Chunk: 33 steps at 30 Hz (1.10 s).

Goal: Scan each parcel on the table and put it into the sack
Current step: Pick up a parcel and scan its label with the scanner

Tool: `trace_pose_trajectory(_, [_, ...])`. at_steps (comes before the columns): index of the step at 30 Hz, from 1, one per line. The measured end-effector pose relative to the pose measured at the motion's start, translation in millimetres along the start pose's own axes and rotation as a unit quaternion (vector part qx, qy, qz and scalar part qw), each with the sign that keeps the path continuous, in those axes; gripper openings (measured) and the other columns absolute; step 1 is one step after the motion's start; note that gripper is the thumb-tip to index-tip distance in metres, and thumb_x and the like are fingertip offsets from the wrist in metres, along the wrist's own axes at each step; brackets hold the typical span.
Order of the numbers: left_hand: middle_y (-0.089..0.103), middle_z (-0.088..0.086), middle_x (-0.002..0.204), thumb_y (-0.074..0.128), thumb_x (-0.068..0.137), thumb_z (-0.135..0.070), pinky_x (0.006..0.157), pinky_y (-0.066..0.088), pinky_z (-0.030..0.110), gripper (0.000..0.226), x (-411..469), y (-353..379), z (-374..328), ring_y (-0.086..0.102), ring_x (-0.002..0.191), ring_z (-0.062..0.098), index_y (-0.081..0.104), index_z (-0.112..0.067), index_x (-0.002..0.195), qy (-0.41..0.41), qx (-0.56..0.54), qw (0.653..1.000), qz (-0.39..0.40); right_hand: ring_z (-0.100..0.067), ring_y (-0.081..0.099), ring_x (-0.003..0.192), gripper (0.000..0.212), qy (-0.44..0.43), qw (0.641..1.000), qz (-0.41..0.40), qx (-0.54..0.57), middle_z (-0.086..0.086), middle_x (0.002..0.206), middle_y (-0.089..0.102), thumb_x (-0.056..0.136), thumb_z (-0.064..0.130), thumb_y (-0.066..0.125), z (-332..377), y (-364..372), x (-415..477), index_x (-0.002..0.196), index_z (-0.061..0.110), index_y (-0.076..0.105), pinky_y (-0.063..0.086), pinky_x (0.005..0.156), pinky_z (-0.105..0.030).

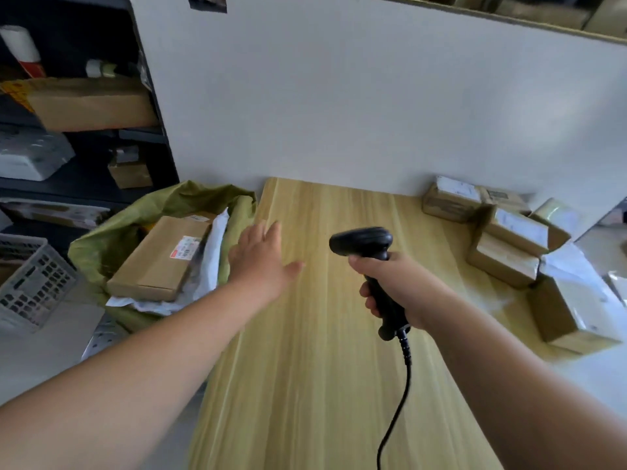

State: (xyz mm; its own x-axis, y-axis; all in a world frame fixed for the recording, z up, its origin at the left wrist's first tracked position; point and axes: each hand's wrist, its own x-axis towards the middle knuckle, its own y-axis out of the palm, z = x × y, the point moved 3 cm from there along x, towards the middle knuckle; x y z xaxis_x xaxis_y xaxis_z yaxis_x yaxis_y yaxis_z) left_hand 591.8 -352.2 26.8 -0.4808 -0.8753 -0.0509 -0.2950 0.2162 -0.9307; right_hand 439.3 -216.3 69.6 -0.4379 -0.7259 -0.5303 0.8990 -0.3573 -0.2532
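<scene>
Fingers (271, 232) on our left hand (261, 257) are spread and empty over the counter (322, 368) edge by the sack (112, 239), where one box (159, 259) already lies, while our right hand (397, 286) grips the scanner (361, 240), handy for the parcels (509, 239) piled at far right.

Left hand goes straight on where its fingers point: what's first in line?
Probably the white board at the back edge of the table. The left hand points over bare wood and nothing lies in that line; depth is unclear.
</scene>
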Motion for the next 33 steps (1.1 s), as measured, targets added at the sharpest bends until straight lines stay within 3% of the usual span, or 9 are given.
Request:
trace_pose_trajectory(7, [0.026, 0.006, 0.156, 0.049, 0.088, -0.062, 0.115, 0.023, 0.042, 0.087, -17.8, 62.6, -171.1, 0.022, 0.144, 0.025, 0.012, -0.017, 0.153, 0.102, 0.028, 0.993, 0.050, -0.018, 0.058, 0.058, 0.023, 0.018, 0.998, -0.063, 0.015, -0.009, 0.077, 0.064, 0.092, 0.034, 0.067, -72.2, -163.1, -27.6, 0.104, 0.016, 0.060, 0.052, 0.059, -0.032])
trace_pose_trajectory(11, [0.028, 0.007, 0.155, 0.051, 0.088, -0.061, 0.114, 0.025, 0.038, 0.087, -25.1, 105.3, -261.9, 0.027, 0.142, 0.026, 0.015, -0.016, 0.153, 0.123, 0.019, 0.988, 0.093, -0.020, 0.060, 0.059, 0.017, 0.032, 0.993, -0.110, 0.029, -0.008, 0.073, 0.065, 0.092, 0.031, 0.068, -120.3, -255.4, -34.4, 0.101, 0.019, 0.060, 0.054, 0.062, -0.033])
trace_pose_trajectory(16, [0.029, 0.007, 0.155, 0.051, 0.089, -0.059, 0.112, 0.027, 0.037, 0.084, -32.5, 158.5, -357.8, 0.029, 0.141, 0.027, 0.015, -0.018, 0.153, 0.139, 0.003, 0.978, 0.154, -0.021, 0.058, 0.055, 0.016, 0.038, 0.979, -0.188, 0.064, -0.009, 0.074, 0.062, 0.092, 0.026, 0.066, -170.2, -349.9, -35.7, 0.096, 0.012, 0.059, 0.050, 0.054, -0.030])
trace_pose_trajectory(19, [0.034, 0.008, 0.152, 0.050, 0.090, -0.058, 0.110, 0.031, 0.037, 0.081, -34.4, 184.5, -401.6, 0.034, 0.138, 0.028, 0.017, -0.018, 0.153, 0.142, -0.020, 0.972, 0.187, -0.020, 0.058, 0.063, 0.018, 0.032, 0.972, -0.222, 0.070, -0.008, 0.081, 0.061, 0.092, 0.026, 0.065, -192.0, -390.6, -32.4, 0.099, 0.010, 0.061, 0.052, 0.059, -0.035])
trace_pose_trajectory(21, [0.033, 0.007, 0.153, 0.049, 0.091, -0.058, 0.110, 0.032, 0.039, 0.080, -32.8, 200.7, -424.9, 0.035, 0.137, 0.027, 0.017, -0.019, 0.153, 0.132, -0.039, 0.967, 0.213, -0.021, 0.057, 0.072, 0.018, 0.031, 0.964, -0.254, 0.065, -0.006, 0.082, 0.059, 0.090, 0.030, 0.067, -203.7, -413.5, -26.8, 0.098, 0.014, 0.063, 0.053, 0.071, -0.041])
trace_pose_trajectory(24, [0.034, 0.007, 0.153, 0.049, 0.091, -0.058, 0.109, 0.034, 0.038, 0.080, -24.6, 225.2, -452.6, 0.036, 0.138, 0.026, 0.015, -0.020, 0.153, 0.102, -0.073, 0.960, 0.250, -0.017, 0.052, 0.070, 0.015, 0.035, 0.955, -0.292, 0.043, -0.001, 0.076, 0.052, 0.092, 0.035, 0.064, -218.7, -440.4, -13.0, 0.098, 0.022, 0.060, 0.042, 0.065, -0.031])
trace_pose_trajectory(28, [0.033, 0.004, 0.154, 0.053, 0.090, -0.055, 0.110, 0.034, 0.036, 0.082, -13.0, 257.2, -481.2, 0.036, 0.139, 0.025, 0.016, -0.019, 0.153, 0.049, -0.158, 0.942, 0.293, -0.018, 0.055, 0.077, 0.024, 0.051, 0.948, -0.304, 0.080, -0.002, 0.083, 0.058, 0.090, 0.038, 0.065, -241.5, -460.5, 15.3, 0.110, 0.025, 0.060, 0.045, 0.076, -0.037])
trace_pose_trajectory(33, [0.031, 0.005, 0.154, 0.064, 0.086, -0.048, 0.109, 0.034, 0.037, 0.089, -3.1, 289.1, -499.7, 0.037, 0.137, 0.025, 0.014, -0.017, 0.153, -0.024, -0.274, 0.898, 0.345, -0.019, 0.056, 0.067, 0.017, 0.073, 0.947, -0.274, 0.152, -0.002, 0.085, 0.058, 0.094, 0.031, 0.061, -256.1, -459.7, 36.1, 0.107, 0.021, 0.058, 0.045, 0.056, -0.031])
